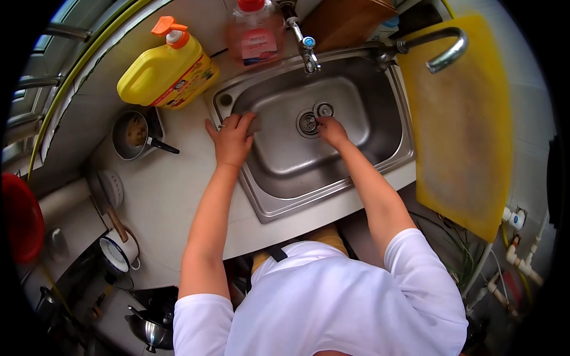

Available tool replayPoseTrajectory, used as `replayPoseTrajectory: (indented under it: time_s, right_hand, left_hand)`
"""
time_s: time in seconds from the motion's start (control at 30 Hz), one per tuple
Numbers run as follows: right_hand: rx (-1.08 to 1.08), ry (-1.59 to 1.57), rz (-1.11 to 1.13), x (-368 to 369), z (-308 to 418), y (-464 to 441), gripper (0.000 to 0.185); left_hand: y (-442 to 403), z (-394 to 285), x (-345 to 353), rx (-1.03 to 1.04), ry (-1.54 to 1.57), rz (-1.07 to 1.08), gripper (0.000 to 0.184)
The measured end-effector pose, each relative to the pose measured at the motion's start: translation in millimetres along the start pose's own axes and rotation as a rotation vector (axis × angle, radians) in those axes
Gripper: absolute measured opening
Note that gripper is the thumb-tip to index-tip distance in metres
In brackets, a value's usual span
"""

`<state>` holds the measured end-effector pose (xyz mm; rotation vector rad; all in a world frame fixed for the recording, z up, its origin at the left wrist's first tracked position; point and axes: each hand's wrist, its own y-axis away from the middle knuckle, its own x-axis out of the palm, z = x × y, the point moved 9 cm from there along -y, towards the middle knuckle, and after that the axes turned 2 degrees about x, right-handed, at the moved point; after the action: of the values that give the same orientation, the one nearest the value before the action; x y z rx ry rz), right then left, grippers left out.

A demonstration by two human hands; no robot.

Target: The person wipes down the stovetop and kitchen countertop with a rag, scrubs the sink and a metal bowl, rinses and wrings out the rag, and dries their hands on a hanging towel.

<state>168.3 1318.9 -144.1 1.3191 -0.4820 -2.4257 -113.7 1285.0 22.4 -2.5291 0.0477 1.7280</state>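
Observation:
In the head view, my left hand (232, 140) is at the left rim of the steel sink (261, 207), back of the hand up, a ring on one finger. Between its thumb and index finger shows a small grey-brown pad (255, 126), partly hidden by the hand. My right hand (333, 132) reaches down into the basin, fingers closed at the edge of a round metal sink strainer (324, 110). The strainer is tilted beside the drain hole (307, 123). My fingertips are partly hidden there.
Behind the sink stand a yellow pump jug (172, 71), a clear red-capped bottle (256, 41) and a tap (309, 56). A curved spout (448, 53) hangs right, before a yellow-edged board (463, 130). Left on the counter are a small pan (132, 135) and a white enamel pot (119, 252).

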Motion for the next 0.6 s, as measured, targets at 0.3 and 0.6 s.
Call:
replayPoseTrajectory:
  time_s: [0.3,0.6]
  right_hand:
    - [-0.058,0.146,0.103,19,-41,-69,0.03]
    - [-0.056,0.341,-0.114,-3,2,-40,0.019]
  left_hand:
    - [-3,3,0,0.002,0.047,0.034,0.052]
    - [-6,5,-1,-0.005,0.073,0.035,0.053]
